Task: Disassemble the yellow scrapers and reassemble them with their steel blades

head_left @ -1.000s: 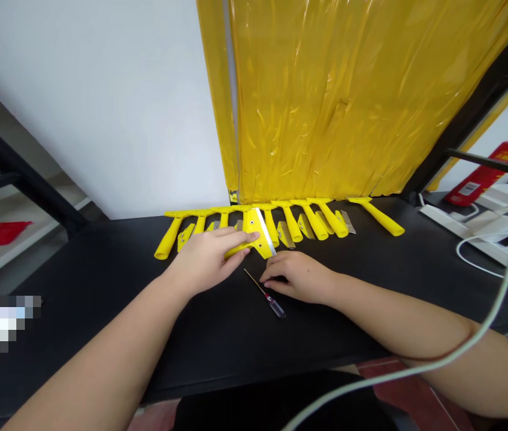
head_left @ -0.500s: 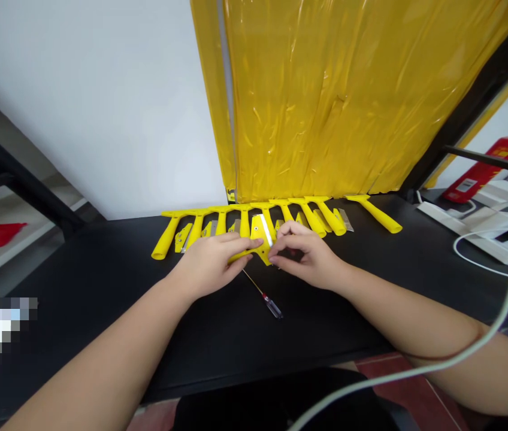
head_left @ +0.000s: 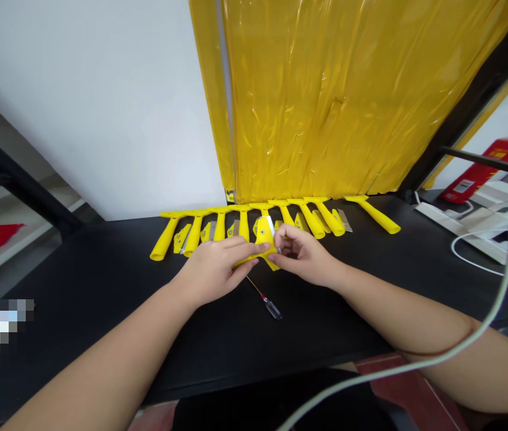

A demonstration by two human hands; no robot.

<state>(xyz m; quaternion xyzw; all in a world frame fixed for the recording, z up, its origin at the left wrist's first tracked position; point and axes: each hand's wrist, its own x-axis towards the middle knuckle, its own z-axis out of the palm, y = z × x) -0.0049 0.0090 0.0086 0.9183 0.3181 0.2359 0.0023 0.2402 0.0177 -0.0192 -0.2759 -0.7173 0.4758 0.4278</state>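
Note:
A yellow scraper (head_left: 263, 233) with a metal blade along its right edge is held up between both hands at the middle of the black table (head_left: 326, 311). My left hand (head_left: 218, 266) is closed on its handle, thumb below and fingers on top. The fingertips of my right hand (head_left: 301, 254) pinch the scraper's right side at the blade edge. Behind the hands lies a row of several yellow handles (head_left: 194, 234) with yellow blade heads (head_left: 183, 237) between them. A screwdriver (head_left: 272, 306) with a dark clear handle lies just in front, its tip hidden under my left hand.
At the right stand a red bottle (head_left: 483, 164) and white power strips (head_left: 474, 230) with cables. A pale cable (head_left: 443, 353) crosses in front of my right forearm. Yellow film (head_left: 326, 96) hangs behind the table. One handle (head_left: 377, 215) lies apart at the row's right end.
The scraper and both hands have shifted slightly to the right. My right fingers have closed in on the blade edge, and the scraper's head has turned a little.

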